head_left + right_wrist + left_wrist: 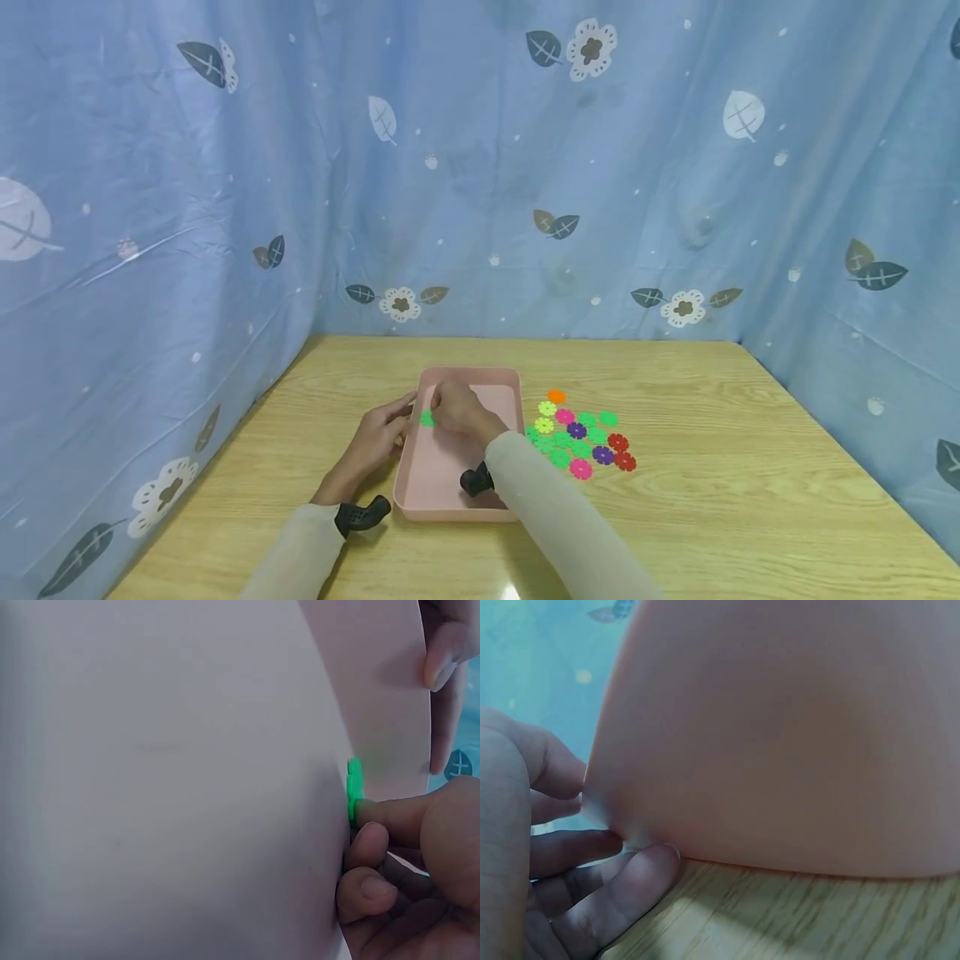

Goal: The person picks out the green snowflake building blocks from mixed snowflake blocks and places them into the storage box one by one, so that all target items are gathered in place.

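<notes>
A shallow pink tray [457,502] rests on the wooden table. My left hand [378,435] is at its left side, fingers fairly straight; in the left wrist view the fingertips [656,862] touch the outer wall low down. My right hand [459,408] reaches inside the tray near its left wall. Its fingers are curled, and they hold a green flower-shaped disc [354,791] close against the tray floor. From above, the disc's left part [427,418] shows beside the fingers; the rest is hidden behind the hand.
To the right of the tray lies a loose group of flower-shaped discs: several green [581,450], plus pink [581,469], purple [603,455], red [625,461], yellow [547,408] and orange [557,397]. A blue patterned curtain [495,167] hangs behind the table and along both sides.
</notes>
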Demonstrator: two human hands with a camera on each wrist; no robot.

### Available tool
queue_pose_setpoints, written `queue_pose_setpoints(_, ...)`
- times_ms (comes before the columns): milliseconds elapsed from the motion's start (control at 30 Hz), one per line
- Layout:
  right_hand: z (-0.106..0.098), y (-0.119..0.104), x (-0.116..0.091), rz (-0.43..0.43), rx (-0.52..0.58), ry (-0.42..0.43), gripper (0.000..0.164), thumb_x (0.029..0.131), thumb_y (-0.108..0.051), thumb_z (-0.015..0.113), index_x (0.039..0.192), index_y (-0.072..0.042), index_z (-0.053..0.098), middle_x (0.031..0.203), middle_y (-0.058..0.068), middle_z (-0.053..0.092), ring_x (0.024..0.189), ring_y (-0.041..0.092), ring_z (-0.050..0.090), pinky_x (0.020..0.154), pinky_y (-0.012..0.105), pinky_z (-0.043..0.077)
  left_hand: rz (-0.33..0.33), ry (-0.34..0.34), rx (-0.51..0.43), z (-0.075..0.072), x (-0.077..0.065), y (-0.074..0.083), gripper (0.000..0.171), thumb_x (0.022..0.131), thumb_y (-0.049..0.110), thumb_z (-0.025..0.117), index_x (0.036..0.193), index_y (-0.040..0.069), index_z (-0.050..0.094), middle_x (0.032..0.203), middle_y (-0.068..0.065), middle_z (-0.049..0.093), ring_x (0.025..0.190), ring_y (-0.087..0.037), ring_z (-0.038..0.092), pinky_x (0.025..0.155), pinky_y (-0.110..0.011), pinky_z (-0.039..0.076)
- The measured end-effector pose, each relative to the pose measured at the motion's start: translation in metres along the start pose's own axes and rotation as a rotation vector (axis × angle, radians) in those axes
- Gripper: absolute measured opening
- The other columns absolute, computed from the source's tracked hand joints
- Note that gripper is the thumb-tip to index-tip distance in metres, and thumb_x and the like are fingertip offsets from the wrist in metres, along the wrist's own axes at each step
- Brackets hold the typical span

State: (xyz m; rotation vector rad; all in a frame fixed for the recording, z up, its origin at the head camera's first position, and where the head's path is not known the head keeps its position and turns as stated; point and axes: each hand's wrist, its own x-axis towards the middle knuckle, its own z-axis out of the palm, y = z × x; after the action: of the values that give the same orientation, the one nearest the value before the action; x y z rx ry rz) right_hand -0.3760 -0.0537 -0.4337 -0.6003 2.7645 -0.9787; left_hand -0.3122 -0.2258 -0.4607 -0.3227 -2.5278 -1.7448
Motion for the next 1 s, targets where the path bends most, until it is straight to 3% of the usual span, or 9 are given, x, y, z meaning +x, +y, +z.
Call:
queue_pose_setpoints(200, -0.004, 0.001, 0.001, 0.01, 0.0, -0.003, 0.053, 0.095, -0.005, 0.062, 0.05, -0.015, 0.037, 0.049, -0.005, 0.022, 0.047, 0.013, 0.016, 0.045, 0.026, 0.021, 0.01, 0.001, -0.002, 0.003, 0.003, -0.001, 0.057, 0.097, 0.009, 0.048, 0.153, 0.014, 0.048, 0.14, -0.02, 0.06, 0.07, -0.022, 0.067, 0.055, -0.036, 0.06)
queue_pose_setpoints(333, -0.01, 0.002, 0.0, 0.011, 0.059, -0.026, 0.044, 0.093, -0.002, 0.059, 0.056, -0.013, 0.038, 0.052, -0.005, 0.023, 0.047, 0.012, 0.018, 0.046, 0.026, 0.022, 0.019, -0.004, -0.005, 0.005, 0.003, -0.001, 0.057, 0.096, 0.009, 0.049, 0.153, 0.014, 0.048, 0.139, -0.02, 0.061, 0.069, -0.023, 0.066, 0.055, -0.036, 0.06)
queue_pose_setpoints(433, -0.016, 0.003, -0.005, 0.004, 0.107, -0.04, 0.024, 0.094, -0.003, 0.06, 0.072, -0.009, 0.051, 0.058, -0.001, 0.035, 0.048, 0.013, 0.03, 0.049, 0.026, 0.031, 0.021, -0.005, -0.006, 0.006, 0.003, -0.001, 0.058, 0.095, 0.009, 0.049, 0.153, 0.015, 0.048, 0.138, -0.021, 0.061, 0.07, -0.022, 0.066, 0.055, -0.037, 0.06)
queue_pose_setpoints(533, -0.024, 0.004, -0.013, -0.015, 0.117, -0.048, 0.003, 0.096, -0.005, 0.06, 0.099, -0.004, 0.059, 0.072, 0.002, 0.048, 0.057, 0.014, 0.04, 0.058, 0.027, 0.04, 0.011, 0.005, -0.013, 0.006, 0.0, -0.001, 0.058, 0.095, 0.008, 0.049, 0.153, 0.014, 0.048, 0.138, -0.022, 0.061, 0.071, -0.023, 0.066, 0.055, -0.037, 0.06)
queue_pose_setpoints(700, -0.051, 0.007, -0.029, -0.024, 0.109, -0.081, 0.025, 0.098, -0.003, 0.053, 0.122, 0.002, 0.054, 0.078, 0.006, 0.051, 0.061, 0.016, 0.045, 0.059, 0.03, 0.041, 0.002, 0.017, -0.022, 0.004, -0.002, 0.0, 0.059, 0.094, 0.007, 0.05, 0.152, 0.013, 0.048, 0.138, -0.023, 0.06, 0.072, -0.024, 0.066, 0.056, -0.038, 0.061)
queue_pose_setpoints(867, -0.083, 0.016, -0.043, -0.044, 0.066, -0.041, 0.022, 0.096, 0.0, 0.051, 0.118, 0.001, 0.054, 0.064, 0.005, 0.053, 0.051, 0.017, 0.048, 0.048, 0.028, 0.039, 0.015, 0.009, -0.009, 0.003, -0.001, 0.002, 0.06, 0.093, 0.007, 0.05, 0.153, 0.01, 0.047, 0.139, -0.025, 0.059, 0.073, -0.022, 0.066, 0.058, -0.037, 0.061)
queue_pose_setpoints(1000, -0.101, 0.027, -0.055, -0.066, 0.013, -0.002, 0.021, 0.093, 0.002, 0.051, 0.113, 0.003, 0.056, 0.064, 0.003, 0.05, 0.052, 0.015, 0.047, 0.05, 0.026, 0.038, 0.008, 0.006, 0.0, 0.003, -0.001, 0.004, 0.06, 0.093, 0.006, 0.049, 0.153, 0.008, 0.045, 0.14, -0.027, 0.058, 0.072, -0.021, 0.065, 0.058, -0.036, 0.061)
